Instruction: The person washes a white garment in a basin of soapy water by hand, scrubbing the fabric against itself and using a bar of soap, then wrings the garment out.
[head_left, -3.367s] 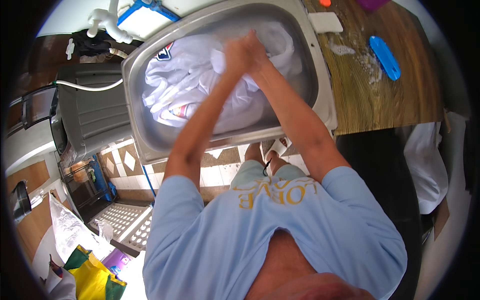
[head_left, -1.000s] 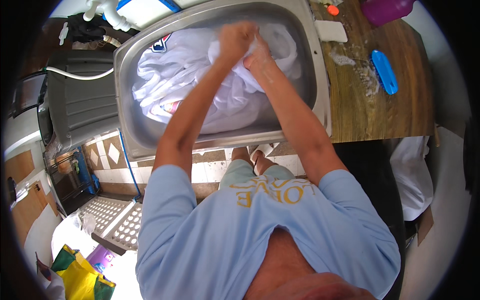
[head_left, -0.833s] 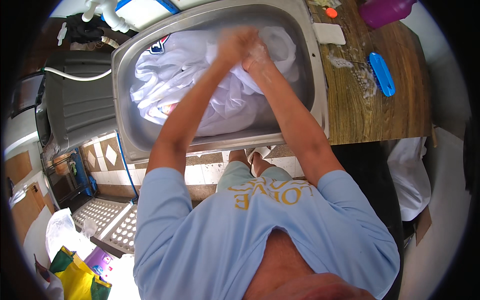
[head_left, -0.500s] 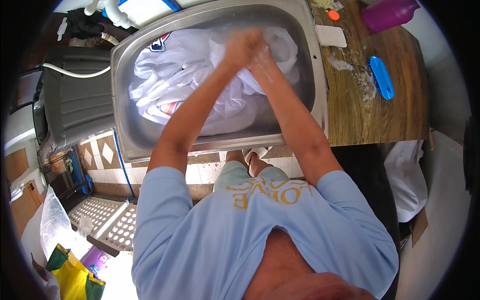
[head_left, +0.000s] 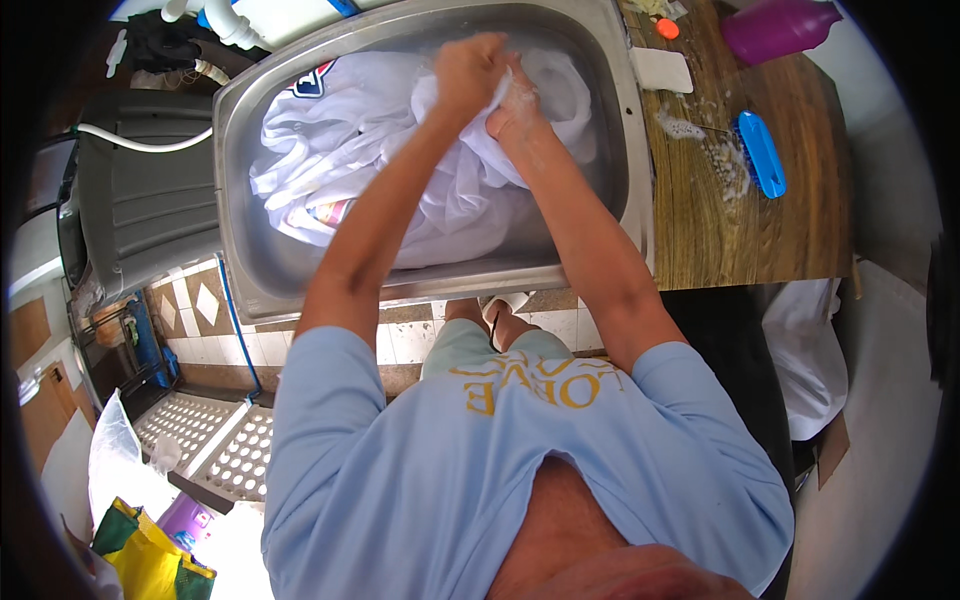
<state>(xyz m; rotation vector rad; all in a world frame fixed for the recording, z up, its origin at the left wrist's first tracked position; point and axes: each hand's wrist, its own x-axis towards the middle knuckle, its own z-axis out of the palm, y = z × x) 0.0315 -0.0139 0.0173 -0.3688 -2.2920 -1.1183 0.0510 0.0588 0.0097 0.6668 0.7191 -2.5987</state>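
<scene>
A wet white garment [head_left: 350, 135] with a dark patch and a small coloured patch lies bunched in the metal sink basin [head_left: 625, 130]. Above its far right part, my left hand [head_left: 470, 75] is closed on a fold of the cloth. Close beside it, my right hand [head_left: 518, 108] grips the same garment, its wrist and fingers wet with suds. A stretch of cloth runs between the two hands. Both forearms reach over the sink's near edge.
Right of the sink, a wooden counter [head_left: 740, 240] bears a blue scrub brush [head_left: 762, 155], soap foam, a white block [head_left: 662, 70], an orange cap [head_left: 667, 28] and a purple bottle [head_left: 780, 28]. A grey plastic chair [head_left: 150, 190] and white hose [head_left: 150, 146] are on the left.
My hands, pressed together and blurred before, are now slightly apart, the left a little higher and to the left. Cloth now shows between them. The view has shifted slightly.
</scene>
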